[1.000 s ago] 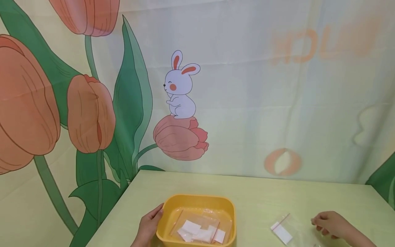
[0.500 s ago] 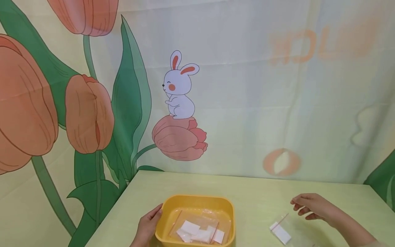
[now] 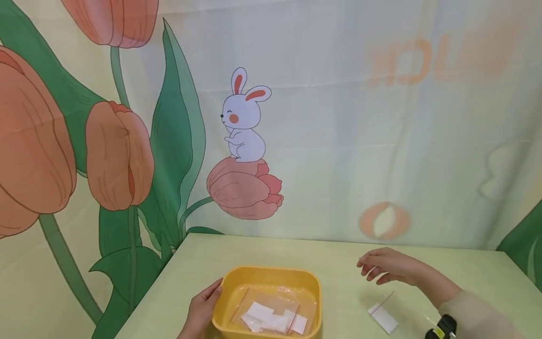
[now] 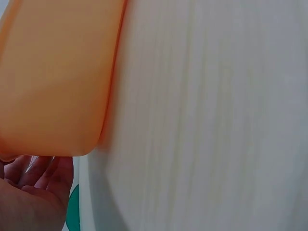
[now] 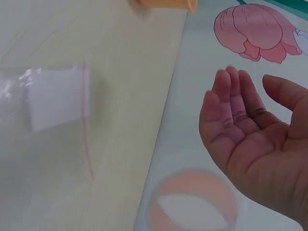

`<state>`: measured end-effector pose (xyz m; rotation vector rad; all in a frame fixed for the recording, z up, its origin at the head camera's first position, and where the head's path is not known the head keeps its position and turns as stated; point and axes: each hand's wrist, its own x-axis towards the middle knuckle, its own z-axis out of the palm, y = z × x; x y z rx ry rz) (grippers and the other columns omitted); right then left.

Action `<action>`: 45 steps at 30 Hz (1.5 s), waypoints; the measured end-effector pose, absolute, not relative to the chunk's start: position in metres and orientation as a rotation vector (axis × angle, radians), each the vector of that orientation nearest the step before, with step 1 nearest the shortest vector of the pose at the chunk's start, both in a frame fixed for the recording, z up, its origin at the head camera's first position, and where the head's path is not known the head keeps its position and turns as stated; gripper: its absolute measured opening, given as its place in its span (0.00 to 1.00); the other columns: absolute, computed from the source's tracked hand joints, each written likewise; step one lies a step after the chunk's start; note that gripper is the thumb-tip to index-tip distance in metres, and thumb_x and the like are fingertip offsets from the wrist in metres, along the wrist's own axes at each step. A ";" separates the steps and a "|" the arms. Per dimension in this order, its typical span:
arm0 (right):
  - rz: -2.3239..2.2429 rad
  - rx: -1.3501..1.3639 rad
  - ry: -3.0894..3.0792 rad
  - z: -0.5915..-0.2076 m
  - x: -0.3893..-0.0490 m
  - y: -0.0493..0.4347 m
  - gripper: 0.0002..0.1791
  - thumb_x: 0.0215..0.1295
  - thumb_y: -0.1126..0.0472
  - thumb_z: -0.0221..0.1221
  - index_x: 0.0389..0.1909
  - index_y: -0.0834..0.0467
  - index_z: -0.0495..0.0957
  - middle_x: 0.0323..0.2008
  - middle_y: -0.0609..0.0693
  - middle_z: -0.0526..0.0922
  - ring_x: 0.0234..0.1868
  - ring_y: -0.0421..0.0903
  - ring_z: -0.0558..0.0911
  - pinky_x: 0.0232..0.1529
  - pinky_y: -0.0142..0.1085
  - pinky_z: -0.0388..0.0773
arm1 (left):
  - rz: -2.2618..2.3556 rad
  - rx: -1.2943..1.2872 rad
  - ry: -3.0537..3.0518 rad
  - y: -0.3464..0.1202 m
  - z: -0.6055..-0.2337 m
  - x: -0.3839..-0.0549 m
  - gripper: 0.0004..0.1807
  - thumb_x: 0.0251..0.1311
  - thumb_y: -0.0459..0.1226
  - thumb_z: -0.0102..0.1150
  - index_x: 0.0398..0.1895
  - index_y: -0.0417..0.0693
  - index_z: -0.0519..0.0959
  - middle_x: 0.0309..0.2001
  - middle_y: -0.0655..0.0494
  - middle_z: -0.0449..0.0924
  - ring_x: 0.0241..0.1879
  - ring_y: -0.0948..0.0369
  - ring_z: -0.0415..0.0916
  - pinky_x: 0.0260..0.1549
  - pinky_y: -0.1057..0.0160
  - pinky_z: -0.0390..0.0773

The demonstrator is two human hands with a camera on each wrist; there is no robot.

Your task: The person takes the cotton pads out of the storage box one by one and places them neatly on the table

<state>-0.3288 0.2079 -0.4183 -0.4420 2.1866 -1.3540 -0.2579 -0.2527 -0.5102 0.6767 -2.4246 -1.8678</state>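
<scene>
My left hand (image 3: 201, 306) holds the left end of a yellow plastic bin (image 3: 315, 292), its fingers against the outer wall and its thumb by the rim. Inside the bin lie several clear zip bags (image 3: 277, 306) with white cards or papers in them. The left wrist view shows the bin's outer wall (image 4: 57, 82) above that hand's bent fingers. My right hand (image 3: 391, 266) hovers over the table to the right of the bin, fingers loosely bent and holding nothing; the right wrist view shows its bare palm (image 5: 260, 144). Nearer me lies another clear zip bag (image 3: 383, 318) with a white card.
The pale green table (image 3: 254, 245) meets a printed cloth backdrop (image 3: 322, 155) with tulips and a rabbit. A dark device with a yellow mark (image 3: 442, 328) sits at the right forearm, by the sleeve (image 3: 474, 310).
My right hand has risen from beside the loose zip bag and moved left and farther from me, past the bag. My left hand and the bin stay in place.
</scene>
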 end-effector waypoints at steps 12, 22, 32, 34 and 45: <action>-1.240 -0.467 2.191 -0.395 -0.346 0.149 0.21 0.77 0.52 0.52 0.54 0.66 0.79 0.38 0.48 0.85 0.38 0.40 0.85 0.40 0.31 0.85 | -1.847 0.689 -2.416 -0.250 -0.508 -0.257 0.25 0.81 0.43 0.45 0.73 0.39 0.69 0.74 0.37 0.66 0.74 0.40 0.66 0.68 0.45 0.76; -1.144 -0.468 2.141 -0.385 -0.357 0.102 0.21 0.77 0.53 0.52 0.56 0.65 0.80 0.41 0.51 0.87 0.38 0.42 0.86 0.39 0.30 0.86 | -1.860 0.668 -2.414 -0.252 -0.509 -0.258 0.25 0.80 0.43 0.46 0.73 0.39 0.68 0.74 0.38 0.66 0.74 0.40 0.65 0.69 0.44 0.75; -1.064 -0.451 2.146 -0.384 -0.359 0.052 0.17 0.75 0.53 0.55 0.51 0.62 0.83 0.49 0.61 0.88 0.38 0.43 0.87 0.45 0.37 0.89 | -1.843 0.646 -2.417 -0.252 -0.510 -0.257 0.25 0.80 0.43 0.46 0.73 0.39 0.69 0.74 0.37 0.66 0.74 0.39 0.66 0.67 0.45 0.77; -1.057 -0.444 2.142 -0.385 -0.359 0.044 0.17 0.75 0.54 0.56 0.50 0.63 0.83 0.49 0.62 0.88 0.38 0.43 0.86 0.44 0.36 0.88 | -1.844 0.643 -2.419 -0.252 -0.510 -0.257 0.25 0.80 0.43 0.46 0.73 0.39 0.69 0.74 0.37 0.66 0.74 0.39 0.65 0.67 0.45 0.77; -1.022 -0.367 2.164 -0.399 -0.359 0.014 0.21 0.74 0.53 0.58 0.54 0.65 0.83 0.39 0.53 0.89 0.39 0.45 0.88 0.51 0.41 0.90 | -1.853 0.632 -2.420 -0.253 -0.511 -0.258 0.26 0.80 0.43 0.47 0.73 0.39 0.69 0.74 0.37 0.65 0.74 0.39 0.65 0.67 0.45 0.77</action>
